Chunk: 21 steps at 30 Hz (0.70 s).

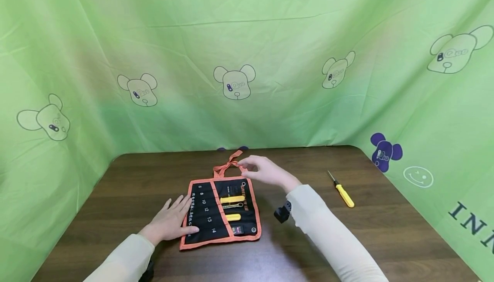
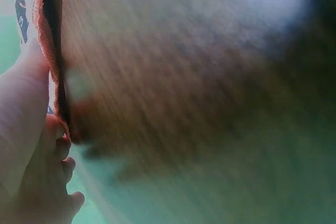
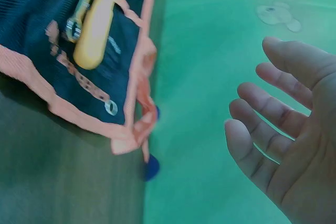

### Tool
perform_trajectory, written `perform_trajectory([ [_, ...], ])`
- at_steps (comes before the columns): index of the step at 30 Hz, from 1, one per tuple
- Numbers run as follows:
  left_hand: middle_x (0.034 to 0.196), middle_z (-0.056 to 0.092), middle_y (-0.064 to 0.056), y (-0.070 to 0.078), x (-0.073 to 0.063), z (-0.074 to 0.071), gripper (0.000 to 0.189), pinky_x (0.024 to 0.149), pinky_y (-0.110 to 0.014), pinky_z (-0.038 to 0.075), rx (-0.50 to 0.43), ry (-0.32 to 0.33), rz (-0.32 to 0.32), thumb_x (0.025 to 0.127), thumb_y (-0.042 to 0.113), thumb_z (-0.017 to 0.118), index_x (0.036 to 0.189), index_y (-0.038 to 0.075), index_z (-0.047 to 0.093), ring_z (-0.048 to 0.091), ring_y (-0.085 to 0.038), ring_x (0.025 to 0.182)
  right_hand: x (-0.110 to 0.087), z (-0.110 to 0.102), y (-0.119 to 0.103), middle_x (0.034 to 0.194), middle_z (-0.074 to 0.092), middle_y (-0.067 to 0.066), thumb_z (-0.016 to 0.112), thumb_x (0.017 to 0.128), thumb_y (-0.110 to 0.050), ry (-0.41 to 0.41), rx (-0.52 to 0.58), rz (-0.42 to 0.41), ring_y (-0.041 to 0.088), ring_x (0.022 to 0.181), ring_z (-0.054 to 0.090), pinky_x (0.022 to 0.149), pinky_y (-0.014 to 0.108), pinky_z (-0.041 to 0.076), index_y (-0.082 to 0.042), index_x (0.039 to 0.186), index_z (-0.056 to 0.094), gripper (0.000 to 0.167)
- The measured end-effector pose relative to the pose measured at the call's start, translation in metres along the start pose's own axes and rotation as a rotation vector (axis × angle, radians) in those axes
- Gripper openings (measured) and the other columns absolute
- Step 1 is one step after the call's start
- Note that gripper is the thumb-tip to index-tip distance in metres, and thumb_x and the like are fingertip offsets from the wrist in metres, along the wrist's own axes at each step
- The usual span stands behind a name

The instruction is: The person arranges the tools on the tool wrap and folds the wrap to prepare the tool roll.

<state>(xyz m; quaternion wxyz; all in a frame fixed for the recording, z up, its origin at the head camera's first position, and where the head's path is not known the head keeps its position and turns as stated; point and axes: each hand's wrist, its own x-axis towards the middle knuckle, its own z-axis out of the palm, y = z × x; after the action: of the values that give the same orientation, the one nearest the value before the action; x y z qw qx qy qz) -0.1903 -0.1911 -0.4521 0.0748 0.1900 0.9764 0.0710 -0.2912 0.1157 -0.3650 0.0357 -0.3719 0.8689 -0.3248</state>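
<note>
Resting spread left hand (image 1: 169, 222) at nine o'clock on unrolled black tool roll (image 1: 212, 211) on desk (image 1: 115, 196)
Holding right hand (image 1: 266, 171) with parted, apparently empty fingers by orange tie strap (image 1: 235, 155) toward one o'clock. Seemingly part-way: with yellow handles (image 1: 232, 199) and wrench (image 3: 84, 4) pocketed, but yellow-handled screwdriver (image 1: 342, 192) lying outside toward three o'clock.

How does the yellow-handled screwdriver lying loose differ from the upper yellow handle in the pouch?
The loose screwdriver lies directly on the table; the upper yellow handle sits in the tool pouch. The screwdriver's shaft shows, while none shows on the upper handle. In the head view, the screwdriver slants, shaft end away from the person; the upper handle lies nearly level. Both handles are yellow.
</note>
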Motion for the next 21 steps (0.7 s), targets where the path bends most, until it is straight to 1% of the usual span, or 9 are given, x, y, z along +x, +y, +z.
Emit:
perform_trajectory([
  [5, 0.146, 0.028, -0.016, 0.000, 0.000, 0.000, 0.095, 0.104, -0.054, 0.015, -0.002, -0.002, -0.004, 0.079, 0.069, 0.049, 0.142, -0.001, 0.031, 0.021, -0.033, 0.134, -0.007, -0.017, 0.002, 0.106, 0.060, 0.009, 0.064, 0.088, -0.017, 0.054, 0.021, 0.001, 0.021, 0.097, 0.056, 0.084, 0.041, 0.044, -0.006, 0.123, 0.057, 0.037],
  [7, 0.146, 0.028, -0.016, 0.001, 0.000, 0.000, 0.095, 0.104, -0.054, 0.015, -0.003, -0.004, -0.005, 0.079, 0.069, 0.049, 0.142, -0.001, 0.031, 0.020, -0.033, 0.134, -0.011, -0.023, 0.002, 0.106, 0.060, 0.007, 0.064, 0.088, -0.021, 0.075, 0.020, -0.005, 0.022, 0.098, 0.056, 0.085, 0.043, 0.043, -0.007, 0.124, 0.056, 0.039],
  [13, 0.146, 0.027, -0.016, 0.001, 0.000, 0.000, 0.095, 0.104, -0.054, 0.014, -0.011, -0.007, -0.011, 0.079, 0.069, 0.049, 0.142, -0.001, 0.031, 0.020, -0.033, 0.135, -0.022, -0.041, 0.006, 0.105, 0.059, 0.003, 0.065, 0.087, -0.024, 0.148, 0.019, -0.006, 0.018, 0.095, 0.055, 0.085, 0.044, 0.042, -0.009, 0.125, 0.057, 0.041],
  [17, 0.146, 0.027, -0.016, 0.001, 0.000, 0.000, 0.095, 0.104, -0.054, 0.014, -0.011, -0.006, -0.009, 0.079, 0.069, 0.049, 0.142, -0.001, 0.031, 0.020, -0.033, 0.135, -0.030, -0.051, 0.012, 0.103, 0.059, 0.005, 0.066, 0.087, -0.022, 0.191, 0.031, 0.008, 0.018, 0.093, 0.056, 0.083, 0.045, 0.042, -0.008, 0.126, 0.056, 0.042],
  [21, 0.146, 0.027, -0.016, 0.000, 0.000, 0.000, 0.095, 0.104, -0.054, 0.015, -0.007, -0.006, -0.007, 0.079, 0.069, 0.048, 0.142, -0.001, 0.031, 0.020, -0.033, 0.134, -0.037, -0.060, 0.018, 0.105, 0.059, 0.009, 0.066, 0.087, -0.020, 0.229, 0.069, 0.034, 0.022, 0.095, 0.056, 0.084, 0.045, 0.042, -0.005, 0.127, 0.054, 0.045],
])
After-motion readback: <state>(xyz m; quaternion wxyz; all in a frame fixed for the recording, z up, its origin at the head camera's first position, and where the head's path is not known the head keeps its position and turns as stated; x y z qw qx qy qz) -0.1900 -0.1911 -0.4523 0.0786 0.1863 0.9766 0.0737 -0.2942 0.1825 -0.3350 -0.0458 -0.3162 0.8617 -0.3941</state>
